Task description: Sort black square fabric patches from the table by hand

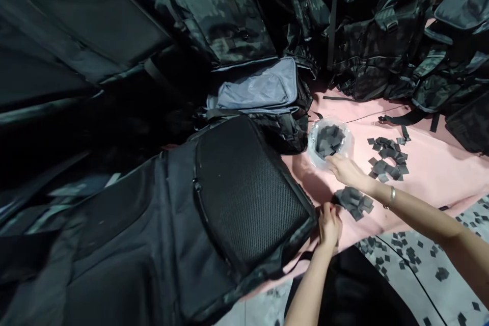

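My right hand reaches over the near rim of a clear plastic-lined tub full of small black squares. Its fingers are pinched together, with a dark square at the tips. My left hand is closed beside the corner of a black backpack with a mesh panel, which lies flat. What those curled fingers hold, if anything, is hidden. A loose heap of black squares lies on the pink sheet just right of my left hand.
Another heap of squares is spread farther right on the sheet. Several dark camouflage backpacks crowd the back, one with a grey-lined flap folded open. Scattered squares litter the pale floor near my legs.
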Motion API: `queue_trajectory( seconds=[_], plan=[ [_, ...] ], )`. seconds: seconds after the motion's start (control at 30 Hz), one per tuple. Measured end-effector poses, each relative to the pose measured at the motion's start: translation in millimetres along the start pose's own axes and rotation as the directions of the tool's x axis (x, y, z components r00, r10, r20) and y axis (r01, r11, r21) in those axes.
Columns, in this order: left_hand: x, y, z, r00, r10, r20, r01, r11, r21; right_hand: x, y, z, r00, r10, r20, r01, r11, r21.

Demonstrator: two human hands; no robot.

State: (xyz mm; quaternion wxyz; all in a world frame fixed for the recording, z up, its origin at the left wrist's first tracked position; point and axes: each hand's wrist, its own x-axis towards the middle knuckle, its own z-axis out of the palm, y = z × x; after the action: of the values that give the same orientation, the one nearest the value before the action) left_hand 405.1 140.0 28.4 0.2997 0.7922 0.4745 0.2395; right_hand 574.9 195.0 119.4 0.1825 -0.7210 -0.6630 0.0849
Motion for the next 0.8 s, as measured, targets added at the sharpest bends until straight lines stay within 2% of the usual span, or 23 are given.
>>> queue_trajectory(
  seconds=[0.07, 0.13, 0.23, 0.3, 0.4, 0.5, 0.57, 0.63, 0.73, 0.8],
  plan=[
    [-2.8, 10.6, -11.5, 0.997, -0.052, 0.048, 0.056, 0.994, -0.09, -33.2, -11.2, 0.7, 0.996, -0.045, -0.083, 0.057, 0.987, 0.148],
    [-15.0, 17.3, -24.7, 0.991, -0.076, 0.114, 0.1, 0.97, -0.221, -66.7, -8.4, 6.1, 0.987, -0.004, -0.163, 0.043, 0.971, 0.234],
    [-53.1, 14.1, -45.7, 0.979, -0.13, 0.157, 0.178, 0.921, -0.347, -115.5, 13.2, 28.5, 0.966, 0.164, -0.2, -0.126, 0.974, 0.188],
    [-87.1, 3.0, -58.8, 0.967, -0.204, 0.156, 0.247, 0.901, -0.357, -140.4, 27.8, 48.6, 0.964, 0.215, -0.159, -0.202, 0.975, 0.097],
    [-139.0, -19.9, -77.0, 0.926, -0.333, 0.178, 0.376, 0.856, -0.356, -153.8, 34.5, 72.2, 0.981, 0.163, -0.108, -0.166, 0.986, -0.022],
    [-182.8, -43.3, -95.6, 0.877, -0.467, 0.117, 0.471, 0.783, -0.407, -141.8, 24.3, 81.2, 0.992, 0.091, -0.092, -0.098, 0.992, -0.077],
    [-206.6, -59.3, -107.9, 0.818, -0.574, 0.045, 0.526, 0.714, -0.463, -129.9, 16.0, 82.1, 0.994, 0.067, -0.092, -0.076, 0.993, -0.092],
    [-226.3, -76.1, -118.3, 0.729, -0.685, -0.002, 0.581, 0.62, -0.526, -121.8, 11.0, 81.4, 0.993, 0.06, -0.098, -0.07, 0.993, -0.099],
    [-246.9, -99.4, -127.1, 0.581, -0.814, 0.018, 0.64, 0.442, -0.628, -118.4, 10.1, 79.0, 0.997, 0.023, -0.07, -0.029, 0.995, -0.091],
    [-254.2, -109.6, -128.5, 0.512, -0.857, 0.049, 0.647, 0.348, -0.679, -117.8, 11.1, 76.2, 0.999, 0.004, -0.037, -0.007, 0.996, -0.084]
  ],
)
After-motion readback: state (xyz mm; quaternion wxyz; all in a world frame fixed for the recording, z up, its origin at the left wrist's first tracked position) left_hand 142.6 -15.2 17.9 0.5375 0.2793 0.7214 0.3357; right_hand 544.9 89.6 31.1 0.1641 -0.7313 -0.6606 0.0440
